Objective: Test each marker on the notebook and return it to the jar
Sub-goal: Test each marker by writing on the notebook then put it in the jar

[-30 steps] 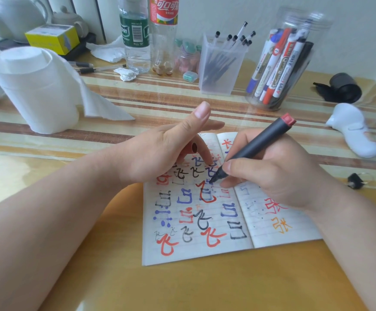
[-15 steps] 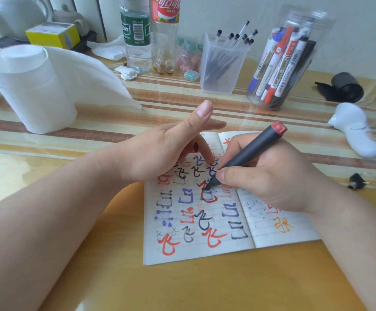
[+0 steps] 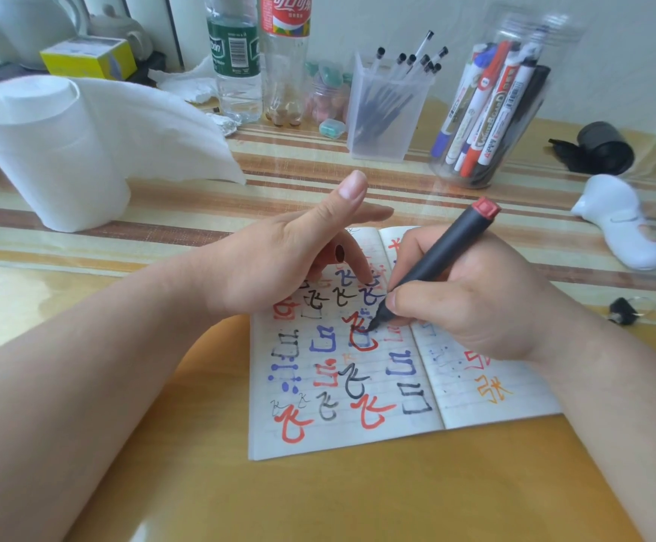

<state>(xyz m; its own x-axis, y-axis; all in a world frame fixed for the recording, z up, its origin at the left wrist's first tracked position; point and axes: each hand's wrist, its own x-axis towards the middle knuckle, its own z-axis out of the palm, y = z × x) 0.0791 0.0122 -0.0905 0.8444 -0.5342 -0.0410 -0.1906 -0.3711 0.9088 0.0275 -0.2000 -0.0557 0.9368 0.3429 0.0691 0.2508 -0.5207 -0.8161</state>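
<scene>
Marker point(image 3: 435, 264): black barrel, red end, slanting up toward the desk's point(image 3: 279, 502) far right corner. Right hand point(image 3: 471, 303) pinches it low, thumb and curled fingers just above the tip. Tip touches a red character on the left page of the open notebook point(image 3: 342, 436), mid-desk. Left hand point(image 3: 279, 264): thumb raised, one fingertip pressing the page, red cap point(image 3: 340, 252) tucked under the palm. Jar point(image 3: 490, 111): far edge, holding other markers.

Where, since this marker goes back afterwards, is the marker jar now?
In the head view, the clear marker jar stands upper right on the table, beyond the right hand, just right of the translucent pen holder.
</scene>
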